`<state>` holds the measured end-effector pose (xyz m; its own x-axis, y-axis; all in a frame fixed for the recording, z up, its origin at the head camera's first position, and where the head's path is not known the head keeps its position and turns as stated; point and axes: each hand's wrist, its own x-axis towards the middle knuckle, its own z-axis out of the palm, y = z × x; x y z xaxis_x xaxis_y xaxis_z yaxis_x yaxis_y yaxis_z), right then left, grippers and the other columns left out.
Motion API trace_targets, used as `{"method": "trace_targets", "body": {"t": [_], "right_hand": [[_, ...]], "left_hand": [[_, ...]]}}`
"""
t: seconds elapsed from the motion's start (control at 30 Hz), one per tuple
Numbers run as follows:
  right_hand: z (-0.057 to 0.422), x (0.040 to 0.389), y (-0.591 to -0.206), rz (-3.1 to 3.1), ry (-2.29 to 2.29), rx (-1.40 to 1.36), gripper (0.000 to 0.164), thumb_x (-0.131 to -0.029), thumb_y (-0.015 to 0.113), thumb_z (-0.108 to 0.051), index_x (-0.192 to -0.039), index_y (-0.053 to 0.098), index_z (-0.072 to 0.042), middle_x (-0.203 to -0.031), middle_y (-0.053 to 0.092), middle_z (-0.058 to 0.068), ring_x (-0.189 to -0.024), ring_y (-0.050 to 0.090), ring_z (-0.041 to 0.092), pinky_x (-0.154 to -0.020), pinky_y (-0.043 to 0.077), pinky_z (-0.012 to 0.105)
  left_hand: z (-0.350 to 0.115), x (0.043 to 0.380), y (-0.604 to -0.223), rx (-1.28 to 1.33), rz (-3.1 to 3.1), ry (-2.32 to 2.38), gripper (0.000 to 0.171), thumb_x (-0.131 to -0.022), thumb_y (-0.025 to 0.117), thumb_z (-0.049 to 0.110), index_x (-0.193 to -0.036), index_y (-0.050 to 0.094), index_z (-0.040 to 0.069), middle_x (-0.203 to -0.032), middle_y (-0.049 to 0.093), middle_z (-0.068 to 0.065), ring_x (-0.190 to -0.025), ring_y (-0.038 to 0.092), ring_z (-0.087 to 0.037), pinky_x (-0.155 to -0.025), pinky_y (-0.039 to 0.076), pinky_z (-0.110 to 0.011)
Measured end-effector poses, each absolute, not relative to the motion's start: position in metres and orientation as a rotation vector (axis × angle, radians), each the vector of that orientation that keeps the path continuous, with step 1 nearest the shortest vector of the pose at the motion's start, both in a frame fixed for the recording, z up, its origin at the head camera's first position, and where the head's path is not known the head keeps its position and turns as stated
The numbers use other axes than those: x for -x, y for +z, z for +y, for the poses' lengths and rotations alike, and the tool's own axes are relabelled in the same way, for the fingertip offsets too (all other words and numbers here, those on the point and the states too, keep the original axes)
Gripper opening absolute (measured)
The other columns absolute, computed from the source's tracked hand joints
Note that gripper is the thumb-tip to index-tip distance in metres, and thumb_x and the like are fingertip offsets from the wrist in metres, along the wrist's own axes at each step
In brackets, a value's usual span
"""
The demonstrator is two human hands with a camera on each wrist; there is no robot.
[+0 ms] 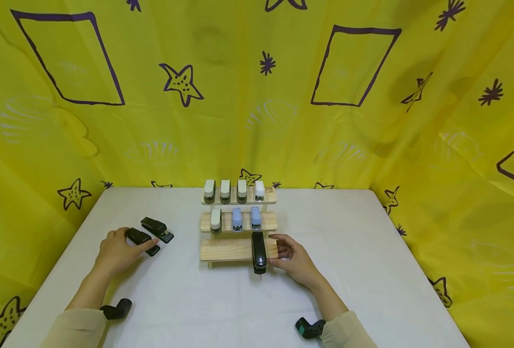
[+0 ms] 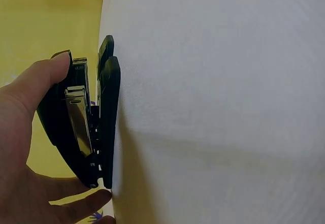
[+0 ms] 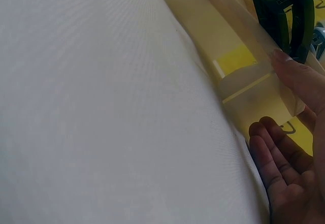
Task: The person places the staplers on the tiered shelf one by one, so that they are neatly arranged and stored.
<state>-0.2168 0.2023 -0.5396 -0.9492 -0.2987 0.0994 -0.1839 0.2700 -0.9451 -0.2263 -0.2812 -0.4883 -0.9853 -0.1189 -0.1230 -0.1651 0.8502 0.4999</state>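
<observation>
On the left of the table, my left hand (image 1: 116, 251) grips a black stapler (image 1: 139, 236) between the thumb on its top end and fingers at its hinge end. A second black stapler (image 1: 155, 227) lies right beside it. Another black stapler (image 1: 259, 251) stands on the bottom tier at the right, pointing forward past the tier's front edge. My right hand (image 1: 299, 265) is at the right end of that tier, its thumb (image 3: 299, 82) close under the stapler. Its other fingers (image 3: 269, 158) are loosely bent, with nothing between them.
A three-tier wooden stand (image 1: 226, 250) is mid-table. Several small pale staplers (image 1: 225, 191) line its top tier; a pale one (image 1: 215, 220) and two blue ones (image 1: 237, 218) are on the middle tier. A white cloth (image 1: 196, 309) covers the table; yellow curtains (image 1: 230, 130) surround it.
</observation>
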Motion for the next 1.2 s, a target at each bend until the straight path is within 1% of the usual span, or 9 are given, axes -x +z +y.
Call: {"method": "trace_targets", "body": {"t": [0.23,0.33,0.47,0.67,0.93,1.03,1.2], "right_hand": [[0.203,0.215,-0.54,2.425,-1.78,0.46,0.063,-0.086,0.085,-0.012,-0.143,0.058,-0.013,-0.122,0.063,0.018,-0.099,0.062,0.019,-0.085,0.056,0.023],[0.202,0.215,-0.541,2.423,-1.779,0.437,0.064,-0.085,0.086,-0.012,-0.142,0.058,-0.016,-0.121,0.064,0.015,-0.098,0.062,0.018,-0.085,0.056,0.022],[0.201,0.215,-0.54,2.434,-1.776,0.426,0.064,-0.084,0.087,-0.012,-0.142,0.059,-0.017,-0.12,0.064,0.012,-0.098,0.063,0.016,-0.085,0.056,0.022],[0.202,0.216,-0.54,2.438,-1.78,0.446,0.064,-0.084,0.086,-0.011,-0.142,0.059,-0.015,-0.12,0.064,0.014,-0.098,0.063,0.017,-0.085,0.056,0.023],[0.202,0.213,-0.543,2.401,-1.775,0.413,0.065,-0.084,0.086,-0.012,-0.143,0.058,-0.014,-0.121,0.063,0.015,-0.098,0.063,0.017,-0.085,0.056,0.023],[0.201,0.213,-0.543,2.402,-1.77,0.422,0.065,-0.084,0.086,-0.011,-0.143,0.058,-0.015,-0.121,0.063,0.015,-0.099,0.063,0.018,-0.086,0.056,0.023],[0.201,0.215,-0.537,2.432,-1.777,0.447,0.065,-0.084,0.086,-0.012,-0.143,0.058,-0.015,-0.121,0.062,0.018,-0.101,0.062,0.022,-0.087,0.055,0.023]], "left_hand": [[-0.281,0.226,-0.487,0.221,2.934,0.827,0.119,-0.085,0.067,0.074,-0.147,0.031,-0.02,-0.141,0.035,-0.045,-0.125,0.037,-0.061,-0.102,0.04,-0.07],[-0.28,0.223,-0.486,0.23,2.919,0.841,0.119,-0.085,0.068,0.074,-0.147,0.031,-0.02,-0.142,0.035,-0.044,-0.125,0.037,-0.06,-0.103,0.04,-0.07],[-0.277,0.22,-0.483,0.226,2.897,0.88,0.119,-0.085,0.068,0.074,-0.148,0.03,-0.02,-0.144,0.034,-0.045,-0.128,0.037,-0.06,-0.105,0.039,-0.071],[-0.267,0.214,-0.477,0.188,2.89,0.926,0.12,-0.084,0.071,0.073,-0.15,0.03,-0.019,-0.147,0.034,-0.045,-0.134,0.037,-0.059,-0.111,0.036,-0.071],[-0.249,0.199,-0.47,0.175,2.861,0.951,0.123,-0.081,0.074,0.074,-0.152,0.029,-0.015,-0.151,0.036,-0.041,-0.138,0.037,-0.057,-0.111,0.037,-0.071],[-0.242,0.194,-0.467,0.128,2.885,0.954,0.122,-0.079,0.076,0.073,-0.151,0.032,-0.015,-0.15,0.039,-0.041,-0.139,0.038,-0.057,-0.111,0.037,-0.072],[-0.225,0.193,-0.455,0.012,2.953,0.966,0.117,-0.078,0.079,0.071,-0.149,0.038,-0.012,-0.148,0.045,-0.037,-0.138,0.043,-0.055,-0.11,0.04,-0.07]]}}
